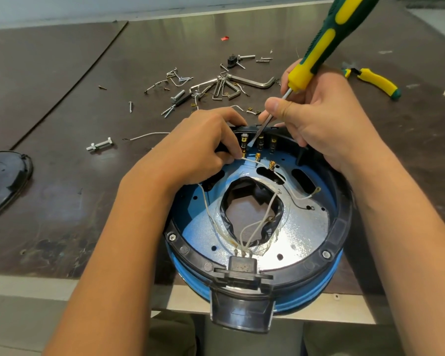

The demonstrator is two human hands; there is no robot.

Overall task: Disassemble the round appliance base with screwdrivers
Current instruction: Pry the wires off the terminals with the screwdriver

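Base (341, 222): sat open side up at the near edge of the table (62, 73), partly overhanging it, between both forearms; probably pulled close so the far terminals could be reached from above
Terminals (258, 157): brass spade lugs in a row under the far rim, each on a thin white wire (249, 160)
Left hand (201, 145): fingers curled, pinching the wire at the leftmost lug, seemingly to steady it or pull it free
Right hand (324, 119): wrapped low round the screwdriver (319, 55), thumb laid along the bare shaft for fine control
Screwdriver: steeply tilted, flat tip down at the leftmost lug; looked like prying, not turning
Look: black rim with fasteners in it, blue wall, and a silvery plate with a ragged central hole edged in black; loose white wires ran to a black socket at the near side
Stage: judged well along, with the inside exposed and the wiring coming off
Beyond: screws (175, 75) and hex keys (242, 83) were scattered past the base, out of the working area
Sides: pliers (378, 82) lay far right, a black cover (5, 181) far left
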